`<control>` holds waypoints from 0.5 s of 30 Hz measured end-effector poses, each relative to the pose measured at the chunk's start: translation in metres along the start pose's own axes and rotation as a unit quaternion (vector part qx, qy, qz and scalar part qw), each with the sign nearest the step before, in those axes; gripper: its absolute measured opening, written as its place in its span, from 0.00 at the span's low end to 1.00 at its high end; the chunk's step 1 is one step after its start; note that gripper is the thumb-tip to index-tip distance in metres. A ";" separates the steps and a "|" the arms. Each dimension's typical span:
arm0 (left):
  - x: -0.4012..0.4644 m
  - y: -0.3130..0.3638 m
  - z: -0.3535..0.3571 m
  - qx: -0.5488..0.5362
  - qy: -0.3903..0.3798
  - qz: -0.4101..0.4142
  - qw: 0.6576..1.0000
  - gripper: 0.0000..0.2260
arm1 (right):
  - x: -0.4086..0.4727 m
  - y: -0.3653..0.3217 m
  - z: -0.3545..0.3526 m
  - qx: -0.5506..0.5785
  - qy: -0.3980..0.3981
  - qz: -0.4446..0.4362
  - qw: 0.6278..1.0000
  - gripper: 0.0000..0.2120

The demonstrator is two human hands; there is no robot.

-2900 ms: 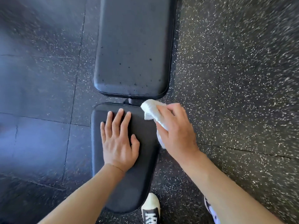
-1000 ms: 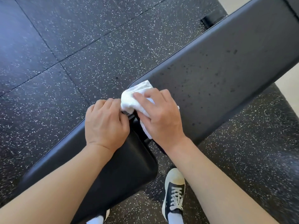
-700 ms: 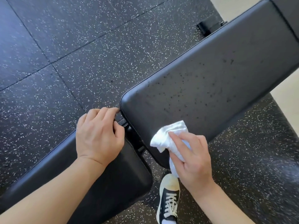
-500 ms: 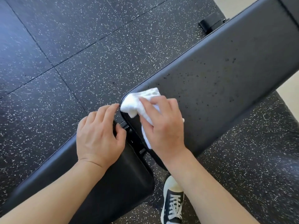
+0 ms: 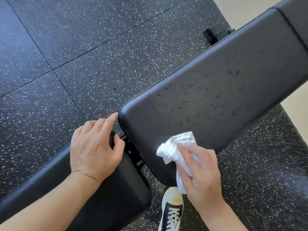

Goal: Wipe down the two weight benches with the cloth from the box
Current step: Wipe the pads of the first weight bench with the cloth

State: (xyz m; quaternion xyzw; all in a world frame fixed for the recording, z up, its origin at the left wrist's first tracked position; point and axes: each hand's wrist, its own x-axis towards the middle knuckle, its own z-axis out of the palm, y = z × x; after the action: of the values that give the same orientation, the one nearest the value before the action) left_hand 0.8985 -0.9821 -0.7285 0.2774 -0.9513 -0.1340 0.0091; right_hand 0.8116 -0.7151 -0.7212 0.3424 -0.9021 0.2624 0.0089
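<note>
The weight bench (image 5: 216,90) lies diagonally across the head view, its long axis running from lower left to upper right. Its long back pad points its rounded near end toward the lower centre; the shorter seat pad (image 5: 106,189) continues the same line toward the lower left, with a narrow gap and black frame hardware between the two. Dark specks dot the back pad's upper surface.

The right hand (image 5: 200,170) grasps the white cloth (image 5: 176,149), bunched, fingers curled over it, and presses it on the near corner of the back pad. A tail of the cloth hangs below the pad edge.

The left hand (image 5: 93,147) rests on the far end of the seat pad, fingers curled over its edge, thumb at the gap.

A black-and-white sneaker (image 5: 171,212) stands on the speckled rubber floor (image 5: 83,55) beneath the cloth
</note>
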 end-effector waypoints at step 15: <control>0.000 0.001 -0.002 -0.003 -0.004 -0.001 1.000 0.24 | 0.134 -0.065 0.053 -0.019 0.026 -0.012 0.999 0.06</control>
State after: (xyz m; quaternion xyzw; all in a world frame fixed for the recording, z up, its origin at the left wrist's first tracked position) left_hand 0.8983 -0.9816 -0.7261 0.2778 -0.9507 -0.1379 0.0058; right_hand 0.7581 -0.8639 -0.7098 0.3461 -0.9023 0.2537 0.0423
